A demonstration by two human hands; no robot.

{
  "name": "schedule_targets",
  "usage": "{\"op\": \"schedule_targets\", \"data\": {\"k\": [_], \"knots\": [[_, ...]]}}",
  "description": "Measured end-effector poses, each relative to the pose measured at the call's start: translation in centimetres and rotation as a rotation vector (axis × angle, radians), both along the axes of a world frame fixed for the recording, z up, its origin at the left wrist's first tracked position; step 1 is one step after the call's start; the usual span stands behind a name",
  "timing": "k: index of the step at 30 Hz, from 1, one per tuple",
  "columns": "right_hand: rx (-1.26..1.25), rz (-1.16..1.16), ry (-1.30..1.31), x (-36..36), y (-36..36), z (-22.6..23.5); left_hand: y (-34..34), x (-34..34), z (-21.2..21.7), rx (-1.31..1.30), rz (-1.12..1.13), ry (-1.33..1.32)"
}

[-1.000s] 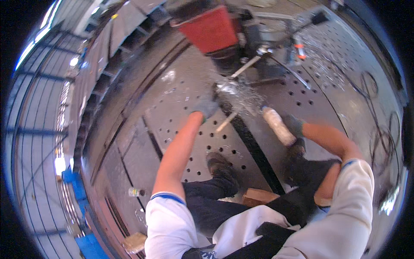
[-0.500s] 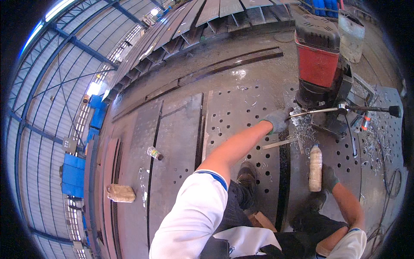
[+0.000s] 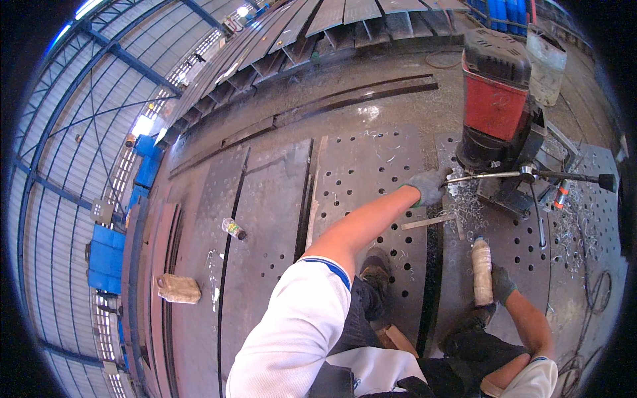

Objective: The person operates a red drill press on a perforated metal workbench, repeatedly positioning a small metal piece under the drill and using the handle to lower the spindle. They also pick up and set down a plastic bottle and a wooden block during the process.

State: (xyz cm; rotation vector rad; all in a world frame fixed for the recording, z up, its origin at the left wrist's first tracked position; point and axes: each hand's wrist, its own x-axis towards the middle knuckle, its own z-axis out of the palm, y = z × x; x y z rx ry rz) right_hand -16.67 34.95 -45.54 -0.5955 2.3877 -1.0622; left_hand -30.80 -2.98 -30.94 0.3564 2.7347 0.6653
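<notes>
My left hand (image 3: 428, 188), in a grey glove, is closed round the end of a long feed lever (image 3: 484, 175) on a magnetic drill (image 3: 494, 99) with a red and black motor housing. In a dark glove, my right hand (image 3: 503, 284) grips a pale, cloudy plastic bottle (image 3: 482, 268) from its right side; the fingers behind it are partly hidden. The bottle's neck points toward the drill. Curly metal shavings (image 3: 464, 205) lie round the drill's base on a steel plate (image 3: 361, 172) with many drilled holes. The cutter itself is hidden from view.
A flat metal strip (image 3: 426, 222) lies between my hands. Left of me are a small bottle (image 3: 233, 229) and a tan jerrycan (image 3: 179, 289). A cable (image 3: 600, 292) coils at the right. Steel beams (image 3: 332, 20) are stacked beyond, and a whitish drum (image 3: 546, 63) stands behind the drill.
My right hand has brought the bottle a little down and toward me, tilting its neck to the left. My left hand stays on the lever. The view has shifted slightly.
</notes>
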Motion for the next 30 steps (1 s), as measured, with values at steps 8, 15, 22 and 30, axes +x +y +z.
{"op": "schedule_targets", "data": {"k": [8, 15, 22, 30], "knots": [[-0.348, -0.165, -0.496, -1.7, -2.1, -1.2, -1.8, 0.0, -1.6, 0.014, -0.007, 0.011], [-0.257, -0.339, -0.592, -1.9, 1.4, -2.9, 0.2, -1.3, -1.3, -0.103, -0.029, -0.062], [-0.179, -0.276, -0.441, -1.2, -1.7, 2.0, -1.2, -1.2, -3.4, 0.008, -0.053, 0.081], [0.070, -0.102, -0.218, -0.4, -2.1, 1.8, -3.7, -1.5, -5.4, 0.091, -0.021, -0.002]]}}
